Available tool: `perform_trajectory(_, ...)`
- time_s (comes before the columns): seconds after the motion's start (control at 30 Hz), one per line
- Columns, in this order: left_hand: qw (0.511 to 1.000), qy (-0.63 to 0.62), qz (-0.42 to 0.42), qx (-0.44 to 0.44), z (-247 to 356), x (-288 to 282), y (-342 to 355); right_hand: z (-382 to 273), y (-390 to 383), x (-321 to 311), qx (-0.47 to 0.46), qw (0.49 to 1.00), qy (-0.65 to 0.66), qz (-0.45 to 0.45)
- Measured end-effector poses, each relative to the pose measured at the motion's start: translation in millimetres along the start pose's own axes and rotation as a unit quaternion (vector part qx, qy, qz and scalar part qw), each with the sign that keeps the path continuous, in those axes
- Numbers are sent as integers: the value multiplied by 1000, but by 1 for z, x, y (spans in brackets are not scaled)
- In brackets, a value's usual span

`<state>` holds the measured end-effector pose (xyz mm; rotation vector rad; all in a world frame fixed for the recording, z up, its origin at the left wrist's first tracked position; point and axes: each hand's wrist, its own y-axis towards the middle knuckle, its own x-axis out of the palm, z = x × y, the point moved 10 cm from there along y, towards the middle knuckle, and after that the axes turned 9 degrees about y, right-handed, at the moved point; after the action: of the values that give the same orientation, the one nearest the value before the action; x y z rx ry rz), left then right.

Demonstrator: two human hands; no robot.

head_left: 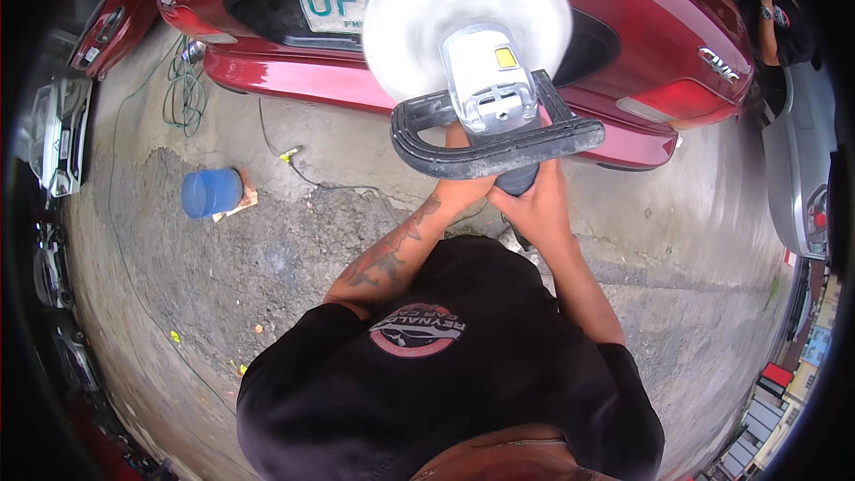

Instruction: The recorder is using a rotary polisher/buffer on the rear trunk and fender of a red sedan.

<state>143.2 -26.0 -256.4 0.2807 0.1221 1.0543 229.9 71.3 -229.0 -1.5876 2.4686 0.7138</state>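
I hold a car polisher (488, 80) up in front of a red car's rear (641, 31). Its round white pad (401, 31) faces away from me and hides part of the trunk and licence plate; the pad's edge looks smeared, as if spinning. A black loop handle (499, 158) crosses the tool's front. My left hand (465, 185) is closed around the polisher's body, its fingers partly hidden behind the loop. My right hand (541, 207) wraps the dark rear grip from the right. Whether the pad touches the paint cannot be made out.
A blue round container (211, 193) lies on the concrete at the left. Coiled green hose (185, 98) sits near the bumper (294, 78), and a cord (343, 187) runs over the ground toward me. A grey car (793, 160) and another person (775, 22) are at the right.
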Motion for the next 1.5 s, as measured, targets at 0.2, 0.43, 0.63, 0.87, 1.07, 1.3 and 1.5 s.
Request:
perform_trajectory(0.2, 978, -105, 158, -87, -41, -64, -14, -13, 26, 48, 1, 994, -66, -88)
perform_trajectory(0.43, 953, -246, 150, -99, -32, -86, -15, -48, 28, 67, -15, 988, -91, -123)
perform_trajectory(0.63, 942, -287, 78, -159, -68, -46, -23, -28, 14, 40, -4, 992, -110, -59)
perform_trajectory(0.87, 980, -125, 80, -129, -104, -32, -37, -4, -6, 20, 4, 993, -117, -22)
perform_trajectory(1.07, 993, -52, 41, -97, -108, -17, -34, -2, -12, 5, -2, 995, -104, -4)
perform_trajectory(1.3, 996, -24, -10, -80, -63, 9, -16, 2, -19, -12, -22, 995, -94, 29)
perform_trajectory(1.5, 999, -30, -13, -20, -32, 32, -13, 8, -29, -30, 0, 996, -52, 70)
